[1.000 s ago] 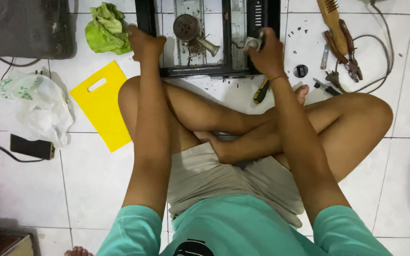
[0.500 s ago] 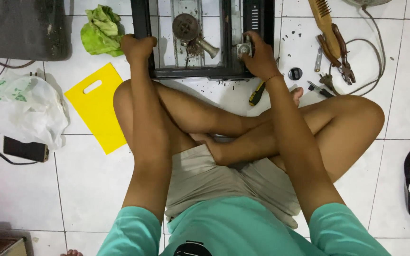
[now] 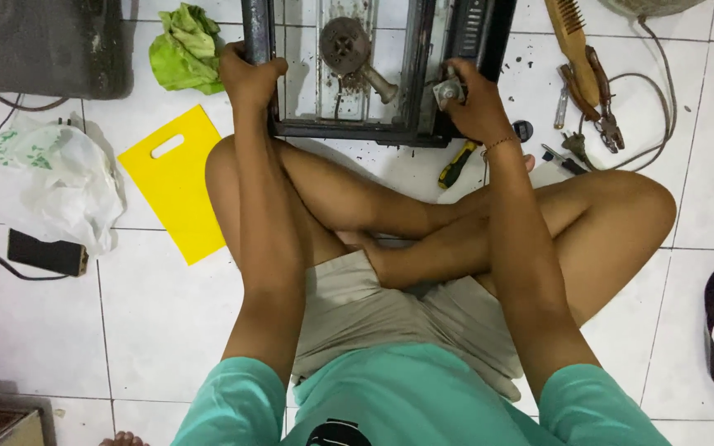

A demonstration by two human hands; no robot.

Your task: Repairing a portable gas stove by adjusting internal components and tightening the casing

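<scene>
Left hand (image 3: 249, 78) clamps stove frame (image 3: 340, 130) left rail, top centre of frame. Right hand (image 3: 473, 103) closed on metal fitting (image 3: 448, 89) at right rail. Best keep frame braced, turn fitting squarely. Screwdriver (image 3: 456, 165) on floor below.

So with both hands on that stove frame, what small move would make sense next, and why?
Probably a small twist of the right hand on the small metal fitting it pinches at the black stove frame. The left hand already grips the frame's left bar, so the frame looks braced. The yellow-handled screwdriver lies on the floor by the knee, unused.
</scene>
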